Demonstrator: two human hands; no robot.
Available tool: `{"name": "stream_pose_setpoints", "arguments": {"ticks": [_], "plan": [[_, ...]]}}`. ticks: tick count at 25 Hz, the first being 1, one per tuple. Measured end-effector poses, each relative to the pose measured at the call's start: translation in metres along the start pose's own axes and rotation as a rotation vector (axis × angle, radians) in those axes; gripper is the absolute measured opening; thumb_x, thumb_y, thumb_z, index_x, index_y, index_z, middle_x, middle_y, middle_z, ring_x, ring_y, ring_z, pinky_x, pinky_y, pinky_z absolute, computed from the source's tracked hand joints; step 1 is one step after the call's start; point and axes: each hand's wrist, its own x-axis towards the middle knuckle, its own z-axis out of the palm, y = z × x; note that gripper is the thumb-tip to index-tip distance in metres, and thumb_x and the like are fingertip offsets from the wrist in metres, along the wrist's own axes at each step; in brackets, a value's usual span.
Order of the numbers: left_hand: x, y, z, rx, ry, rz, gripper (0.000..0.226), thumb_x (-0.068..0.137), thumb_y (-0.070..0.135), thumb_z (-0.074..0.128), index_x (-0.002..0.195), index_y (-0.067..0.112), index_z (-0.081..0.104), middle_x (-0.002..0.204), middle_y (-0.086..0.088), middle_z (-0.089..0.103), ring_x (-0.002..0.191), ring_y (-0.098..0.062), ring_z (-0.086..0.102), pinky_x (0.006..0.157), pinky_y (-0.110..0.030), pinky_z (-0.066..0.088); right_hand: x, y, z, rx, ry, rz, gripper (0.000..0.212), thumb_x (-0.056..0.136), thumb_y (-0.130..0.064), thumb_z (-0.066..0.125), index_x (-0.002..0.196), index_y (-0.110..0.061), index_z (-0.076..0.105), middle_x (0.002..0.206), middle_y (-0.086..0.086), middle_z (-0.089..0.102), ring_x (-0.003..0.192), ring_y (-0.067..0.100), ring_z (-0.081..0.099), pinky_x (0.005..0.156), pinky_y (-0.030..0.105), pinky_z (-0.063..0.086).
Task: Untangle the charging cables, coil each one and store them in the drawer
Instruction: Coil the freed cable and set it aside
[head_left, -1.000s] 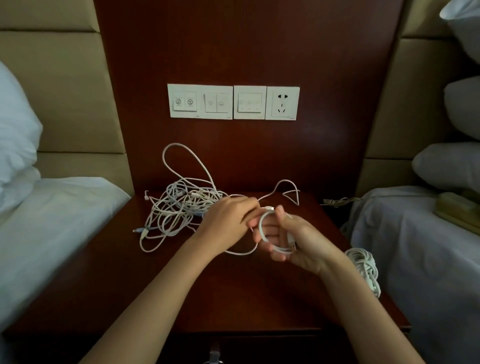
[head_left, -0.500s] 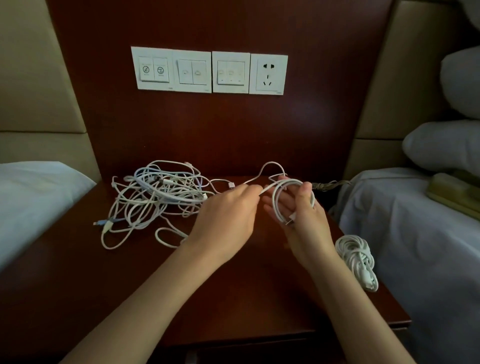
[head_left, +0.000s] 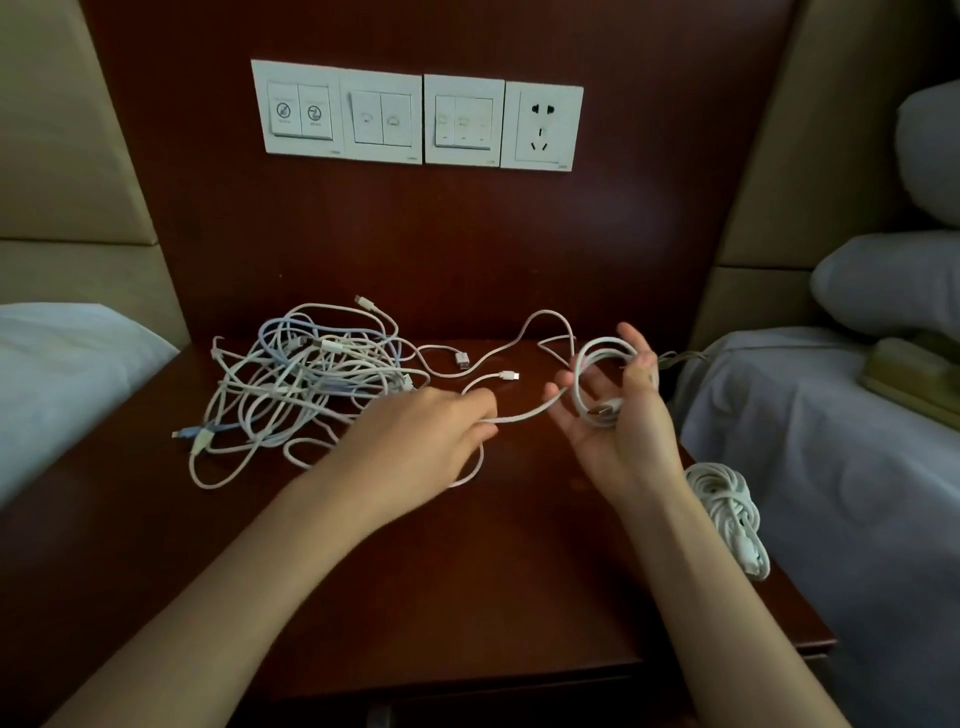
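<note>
A tangle of white and pale blue charging cables (head_left: 306, 379) lies on the dark wooden nightstand (head_left: 519, 571) at the back left. My right hand (head_left: 618, 415) holds a small coil of white cable (head_left: 597, 374) looped round its fingers, palm turned up. From that coil a straight run of the same cable goes left to my left hand (head_left: 426, 431), which pinches it just above the tabletop. A finished white coil (head_left: 727, 514) lies at the nightstand's right edge. The drawer front shows only as a dark strip at the bottom.
Wall switches and a socket (head_left: 415, 119) sit on the wooden panel behind. A bed with white sheets (head_left: 62, 374) flanks the left. On the right a second bed (head_left: 857, 493) carries pillows and a tan object (head_left: 914, 374). Loose cable ends (head_left: 462, 358) lie mid-table.
My hands have drawn apart: the left slid leftward along the cable and lowered toward the table, while the right opened out with the coil on its fingers. The camera view tilted slightly.
</note>
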Motion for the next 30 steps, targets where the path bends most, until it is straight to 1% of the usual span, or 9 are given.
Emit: {"name": "stream_pose_setpoints", "arguments": {"ticks": [6,9,12,14,19,22,24,27,30], "plan": [[-0.004,-0.005,-0.014,-0.041,0.153,0.276,0.03,0.087,0.035,0.042,0.082,0.028,0.07,0.063,0.014,0.059,0.057,-0.004,0.053,0.048,-0.012,0.027,-0.007,0.002,0.005,-0.052,-0.118,0.085,0.026,0.098,-0.038,0.036,0.087,-0.022,0.053,0.085,0.011,0.057,0.063,0.018,0.05,0.049,0.024,0.045],[-0.005,0.006,-0.003,-0.044,0.142,0.34,0.033,0.087,0.036,0.041,0.072,0.023,0.067,0.058,0.011,0.052,0.051,-0.009,0.051,0.043,-0.019,0.02,-0.011,0.003,0.003,-0.112,-0.139,0.123,0.015,0.097,-0.014,0.043,0.087,-0.02,0.053,0.086,0.011,0.064,0.068,0.018,0.059,0.051,0.025,0.051],[-0.005,0.011,0.001,-0.018,0.154,0.377,0.031,0.087,0.033,0.042,0.067,0.023,0.064,0.056,0.01,0.051,0.05,-0.01,0.052,0.042,-0.018,0.02,-0.011,0.006,0.004,-0.168,-0.146,0.114,0.021,0.093,0.0,0.042,0.091,-0.02,0.05,0.075,0.006,0.055,0.057,0.011,0.05,0.041,0.017,0.035],[-0.005,0.011,0.0,-0.044,0.205,0.36,0.03,0.087,0.035,0.045,0.071,0.024,0.067,0.059,0.011,0.056,0.054,-0.01,0.056,0.042,-0.02,0.032,-0.012,0.01,0.006,-0.322,-0.177,0.114,0.004,0.093,-0.019,0.049,0.091,-0.023,0.05,0.072,0.003,0.048,0.055,0.009,0.044,0.046,0.021,0.03],[-0.005,0.009,-0.017,-0.107,0.414,0.166,0.037,0.069,0.063,0.059,0.062,0.033,0.04,0.048,0.017,0.025,0.046,-0.005,0.027,0.048,-0.008,0.02,-0.018,0.016,0.007,-0.429,-0.485,0.382,0.053,0.078,-0.066,0.037,0.092,-0.017,0.052,0.063,0.001,0.049,0.046,0.007,0.037,0.038,0.016,0.021],[-0.006,0.008,-0.019,-0.155,0.233,-0.069,0.048,0.062,0.073,0.054,0.074,0.028,0.047,0.062,0.015,0.042,0.053,0.001,0.041,0.049,-0.012,0.025,-0.024,0.018,0.01,-0.516,-0.694,0.516,0.065,0.074,-0.075,0.04,0.093,-0.016,0.058,0.068,0.004,0.053,0.053,0.008,0.042,0.038,0.013,0.022],[-0.007,0.005,-0.016,-0.26,0.099,-0.023,0.042,0.072,0.066,0.049,0.091,0.029,0.055,0.09,0.017,0.05,0.06,0.002,0.051,0.053,-0.015,0.033,-0.025,0.019,0.011,-0.506,-0.798,0.555,0.07,0.07,-0.076,0.049,0.098,-0.012,0.058,0.075,0.009,0.055,0.054,0.009,0.044,0.035,0.012,0.026],[-0.008,-0.001,-0.016,-0.626,0.024,0.034,0.013,0.089,0.044,0.05,0.089,0.033,0.058,0.094,0.015,0.054,0.043,-0.003,0.053,0.047,-0.02,0.039,-0.026,0.016,0.011,-0.423,-0.88,0.558,0.061,0.068,-0.065,0.067,0.098,-0.012,0.062,0.081,0.012,0.064,0.054,0.009,0.048,0.034,0.011,0.032],[-0.008,-0.005,-0.015,-0.803,0.106,-0.028,0.008,0.087,0.031,0.064,0.081,0.025,0.064,0.067,0.008,0.063,0.04,-0.018,0.057,0.037,-0.031,0.042,-0.027,0.012,0.011,-0.402,-0.907,0.569,0.041,0.078,-0.023,0.073,0.109,-0.002,0.055,0.092,0.019,0.066,0.061,0.012,0.058,0.043,0.016,0.047]]}}
